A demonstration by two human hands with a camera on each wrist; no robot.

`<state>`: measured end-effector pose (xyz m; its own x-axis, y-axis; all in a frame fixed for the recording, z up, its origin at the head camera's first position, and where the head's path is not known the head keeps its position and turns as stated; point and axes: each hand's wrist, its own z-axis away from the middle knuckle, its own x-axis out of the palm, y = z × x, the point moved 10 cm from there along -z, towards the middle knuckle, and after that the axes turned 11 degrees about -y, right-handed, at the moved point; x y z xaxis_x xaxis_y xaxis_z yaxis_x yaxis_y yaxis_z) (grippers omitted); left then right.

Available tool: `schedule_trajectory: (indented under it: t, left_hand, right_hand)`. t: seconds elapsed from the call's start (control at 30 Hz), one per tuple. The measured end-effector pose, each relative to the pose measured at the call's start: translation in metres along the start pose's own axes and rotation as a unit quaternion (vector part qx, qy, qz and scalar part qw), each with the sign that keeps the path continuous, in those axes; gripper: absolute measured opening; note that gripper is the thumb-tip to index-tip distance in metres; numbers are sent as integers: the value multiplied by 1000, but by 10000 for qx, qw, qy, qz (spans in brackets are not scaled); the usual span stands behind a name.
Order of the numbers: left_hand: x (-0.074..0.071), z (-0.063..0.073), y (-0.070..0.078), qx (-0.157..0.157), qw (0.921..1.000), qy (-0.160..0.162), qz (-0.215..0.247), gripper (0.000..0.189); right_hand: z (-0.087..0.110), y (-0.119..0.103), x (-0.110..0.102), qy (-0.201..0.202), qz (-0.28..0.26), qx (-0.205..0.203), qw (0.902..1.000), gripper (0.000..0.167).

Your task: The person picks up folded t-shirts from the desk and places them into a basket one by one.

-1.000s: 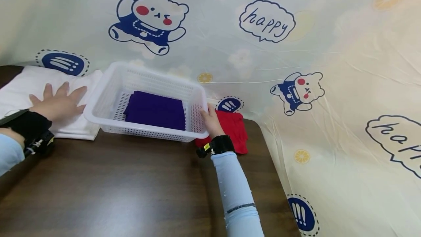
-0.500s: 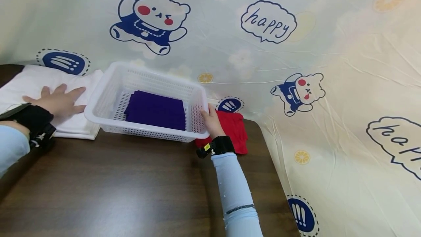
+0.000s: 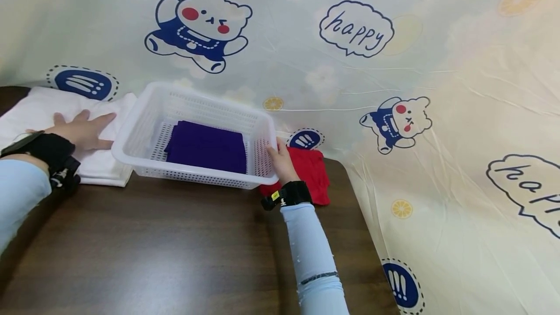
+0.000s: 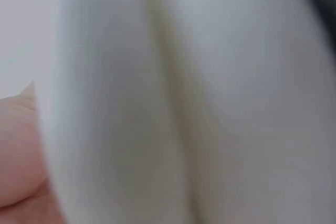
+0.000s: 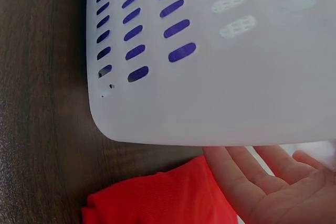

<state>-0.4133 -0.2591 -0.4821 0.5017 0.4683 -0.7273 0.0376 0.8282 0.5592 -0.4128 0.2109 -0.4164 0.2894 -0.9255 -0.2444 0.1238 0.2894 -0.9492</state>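
Observation:
A white plastic basket (image 3: 205,177) stands at the back of the table with a folded dark purple cloth (image 3: 207,146) inside. My right hand (image 3: 283,163) grips the basket's right end; in the right wrist view its fingers (image 5: 236,174) reach behind the edge of the basket. On the left, my left hand (image 3: 85,132) rests on a folded white cloth (image 3: 109,166), fingers spread, its fingertips close to the basket's left end. Blurred white folds (image 4: 121,103) fill most of the left wrist view and hide much of that hand.
A folded red cloth (image 3: 308,171) lies by the table's right edge, partly behind the right hand and wrist. The dark wooden table (image 3: 175,247) extends in front of the basket. A printed curtain (image 3: 284,38) hangs behind and to the right.
My left wrist and forearm have shifted to the right and the left hand has turned a little on the white cloth. The right hand and basket look unmoved.

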Motion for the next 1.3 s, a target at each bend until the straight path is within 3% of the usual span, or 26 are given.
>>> schedule_trajectory:
  t: [0.1, 0.3, 0.53, 0.67, 1.03, 1.3]
  left_hand:
    - [0, 1, 6, 253, 9996, -132, -79, 132]
    - [-2, -1, 9, 280, 9995, -120, -28, 129]
    - [-3, -11, 0, -78, 9998, -15, -202, 141]
    - [-1, -9, 0, -201, 9994, -55, -266, 148]
    - [0, 11, 11, -537, 9982, 72, -259, 147]
    - [3, 26, 11, -1069, 9934, 377, -179, 141]
  right_hand:
    - [0, 2, 1, -22, -36, 56, 10000, 48]
    - [1, 2, 0, 43, -10, 91, 9999, 47]
    - [0, 0, 0, 11, 22, -4, 10000, 49]
    - [1, 0, 0, 8, 14, 12, 10000, 48]
    - [2, -1, 1, 31, 172, 282, 9994, 52]
    - [-3, 2, -1, 57, 182, 441, 9988, 54]
